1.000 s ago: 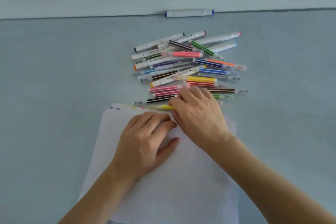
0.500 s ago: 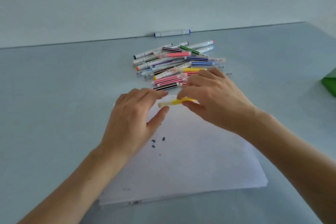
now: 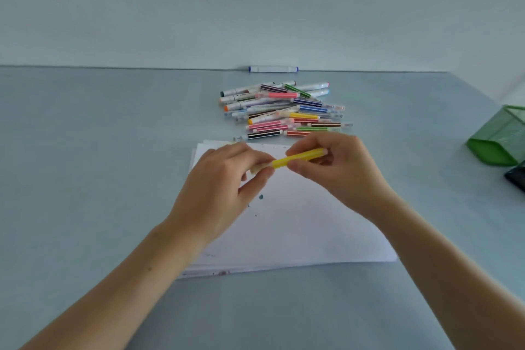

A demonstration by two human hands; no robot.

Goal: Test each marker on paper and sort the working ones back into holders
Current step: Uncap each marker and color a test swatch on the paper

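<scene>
The fingers of the right hand are clamped round the barrel of a yellow marker, thumb beneath and the others curled over the top. The fingers of the left hand pinch the marker's pale cap end, so the marker is held level between the two hands, lifted just above the far part of the paper.

The paper is a small stack lying on the surface, with a few dark test dots near the left hand. Just beyond its far edge lies the pile of markers, many colours mixed together. One blue-ended marker lies apart against the wall. At the far right stands a green holder, with a darker one just beside it, cut off by the frame edge.

The step in hand looks like uncapping the yellow marker for its test. The next move probably calls for a straight pull apart, then the tip brought down onto a bare patch of paper.
</scene>
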